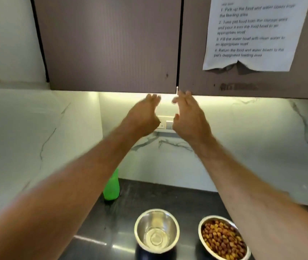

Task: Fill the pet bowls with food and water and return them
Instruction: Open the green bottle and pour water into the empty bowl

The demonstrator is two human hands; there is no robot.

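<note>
Two steel pet bowls stand on the dark counter near the bottom of the head view. The left bowl (pixel 157 230) holds no food; whether there is water in it I cannot tell. The right bowl (pixel 223 238) is full of brown and yellow kibble. Both my arms reach up over them. My left hand (pixel 145 117) and my right hand (pixel 188 117) are raised side by side just under the bottom edge of the wall cabinet doors (pixel 112 53), fingers spread, holding nothing. The doors are closed.
A green plastic bottle (pixel 111 188) stands at the back of the counter (pixel 149 194), left of the bowls. A wall socket plate (pixel 168 124) sits behind my hands on the marble backsplash. A printed instruction sheet (pixel 250 32) hangs on the right cabinet door.
</note>
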